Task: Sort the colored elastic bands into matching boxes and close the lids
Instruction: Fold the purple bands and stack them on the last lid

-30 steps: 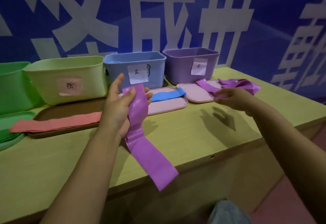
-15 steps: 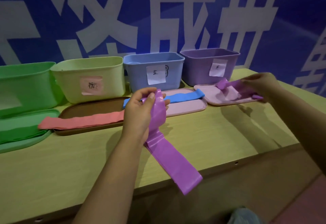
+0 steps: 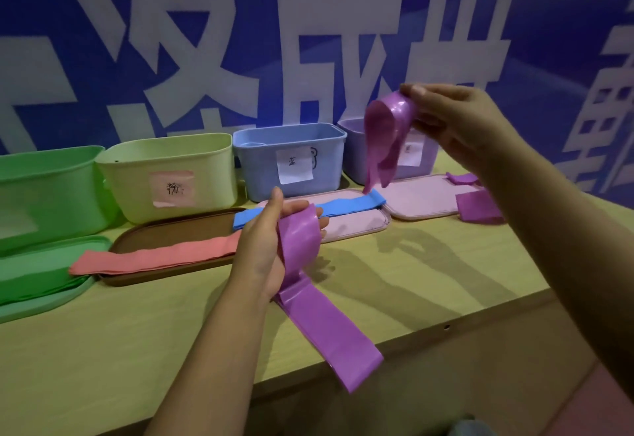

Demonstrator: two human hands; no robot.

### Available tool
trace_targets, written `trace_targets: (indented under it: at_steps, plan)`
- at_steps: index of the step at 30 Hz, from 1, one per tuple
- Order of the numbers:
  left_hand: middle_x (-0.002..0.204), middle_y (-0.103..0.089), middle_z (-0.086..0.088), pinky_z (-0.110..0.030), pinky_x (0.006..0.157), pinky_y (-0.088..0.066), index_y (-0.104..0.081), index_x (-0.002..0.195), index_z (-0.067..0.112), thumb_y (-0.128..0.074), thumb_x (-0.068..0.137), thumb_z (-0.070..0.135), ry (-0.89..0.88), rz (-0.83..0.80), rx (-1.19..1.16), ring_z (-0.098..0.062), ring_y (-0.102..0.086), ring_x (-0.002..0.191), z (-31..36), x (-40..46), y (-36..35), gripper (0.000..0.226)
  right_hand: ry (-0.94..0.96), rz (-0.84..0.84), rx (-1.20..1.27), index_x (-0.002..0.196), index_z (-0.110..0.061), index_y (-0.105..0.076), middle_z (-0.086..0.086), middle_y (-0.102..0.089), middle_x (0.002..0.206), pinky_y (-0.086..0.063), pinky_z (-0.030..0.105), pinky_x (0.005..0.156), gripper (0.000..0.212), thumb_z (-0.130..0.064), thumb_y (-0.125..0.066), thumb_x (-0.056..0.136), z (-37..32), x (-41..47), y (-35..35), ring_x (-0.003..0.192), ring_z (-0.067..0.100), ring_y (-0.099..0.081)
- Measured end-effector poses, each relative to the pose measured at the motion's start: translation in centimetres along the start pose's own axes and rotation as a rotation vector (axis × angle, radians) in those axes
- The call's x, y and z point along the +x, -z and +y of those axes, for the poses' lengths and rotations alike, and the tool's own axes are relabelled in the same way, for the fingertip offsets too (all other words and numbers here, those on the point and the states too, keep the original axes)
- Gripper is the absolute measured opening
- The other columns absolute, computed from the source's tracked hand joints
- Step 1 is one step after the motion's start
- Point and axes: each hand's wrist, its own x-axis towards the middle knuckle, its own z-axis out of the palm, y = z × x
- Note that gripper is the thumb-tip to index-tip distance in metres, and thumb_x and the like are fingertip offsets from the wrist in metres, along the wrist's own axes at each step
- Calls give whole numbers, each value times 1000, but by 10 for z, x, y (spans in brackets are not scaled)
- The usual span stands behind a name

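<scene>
My left hand (image 3: 264, 250) grips a purple elastic band (image 3: 322, 319) whose loose end hangs past the table's front edge. My right hand (image 3: 453, 120) pinches a second purple band (image 3: 384, 140) and holds it in the air in front of the purple box (image 3: 353, 150). More purple band (image 3: 478, 207) lies on the pink lid (image 3: 422, 197) before that box. A blue band (image 3: 343, 207) lies across the pink lid (image 3: 356, 226) in front of the blue box (image 3: 291, 161). A salmon band (image 3: 154, 259) lies on the brown lid (image 3: 178, 233) before the yellow-green box (image 3: 171, 178).
A green box (image 3: 44, 192) stands at the far left with a green lid (image 3: 41, 281) and green band in front of it. All the boxes are open, in a row against the blue wall. The yellow table (image 3: 103, 350) has a front edge close to me.
My right hand has lifted a purple band off the pink lid up to the height of the purple box's rim. My left hand keeps its grip on the other purple band.
</scene>
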Motion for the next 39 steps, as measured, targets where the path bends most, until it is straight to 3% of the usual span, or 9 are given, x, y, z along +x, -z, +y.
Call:
trace_targets:
  at_steps: [6, 11, 14, 17, 19, 22, 29, 33, 39]
  plan:
    - [89, -71, -25, -44, 79, -55, -71, 85, -3, -38, 87, 65, 86, -64, -186, -33, -71, 77, 8, -12, -3, 76, 127, -240, -13, 107, -22, -65, 0, -61, 117, -50, 31, 95, 22, -20, -58, 86, -12, -40, -50, 111, 17, -58]
    - [99, -67, -22, -48, 102, -40, -69, 97, -1, -49, 76, 66, 96, -82, -312, -32, -62, 92, 11, -23, 4, 73, 111, -490, -69, 104, -32, -71, -20, -60, 106, -52, 23, 82, 30, -29, -71, 75, 12, -95, -63, 103, 5, -60]
    - [94, -68, -17, -40, 81, -55, -63, 103, 4, -59, 75, 49, 12, -100, -272, -24, -67, 84, 20, -38, 4, 53, 79, -573, -174, 107, -34, -71, -15, -57, 111, -55, 35, 84, 38, -40, -72, 70, 30, -123, -62, 106, 13, -58]
    - [86, -72, -22, -32, 60, -59, -61, 104, 2, -62, 72, 25, -106, -124, -139, -22, -71, 70, 26, -59, 0, 40, 33, -637, -181, 98, -27, -75, -13, -62, 106, -52, 25, 84, 24, -31, -72, 75, 41, -139, -59, 104, 9, -60]
    - [82, -74, -17, -28, 57, -57, -61, 102, 4, -63, 69, 16, -186, -101, -88, -19, -72, 68, 29, -69, -4, 35, -12, -575, -128, 76, -24, -76, -9, -67, 100, -52, 23, 80, 11, -29, -68, 80, 45, -144, -61, 98, 10, -64]
    - [81, -75, -7, -26, 61, -58, -64, 98, 11, -68, 67, 12, -301, -65, 57, -16, -73, 75, 33, -83, -11, 31, -95, -373, -45, 61, -29, -71, 0, -71, 89, -53, 24, 70, 36, -56, -57, 82, 40, -141, -65, 89, 16, -68]
    - [91, -66, 21, -17, 77, -51, -65, 97, 40, -71, 80, 18, -645, 34, 730, 3, -61, 90, 40, -111, -23, 28, 4, -164, 7, 72, -38, -68, -8, -69, 77, -48, 22, 60, 68, -96, -39, 48, 17, -132, -85, 69, 5, -60]
    - [94, -64, 21, -3, 76, -42, -63, 111, 38, -66, 84, 16, -809, 84, 1020, 4, -56, 91, 43, -122, -26, 34, -116, -72, 65, 65, -22, -66, -4, -65, 64, -49, 27, 61, 68, -84, -38, 61, 2, -128, -92, 63, 6, -60]
    - [107, -66, 4, 0, 69, -40, -59, 125, 25, -73, 78, 10, -984, 134, 1289, 2, -51, 84, 54, -130, -30, 51, -235, -89, 303, 84, -17, -62, 7, -62, 85, -52, 29, 63, 20, -27, -48, 94, -20, -121, -95, 78, 15, -61]
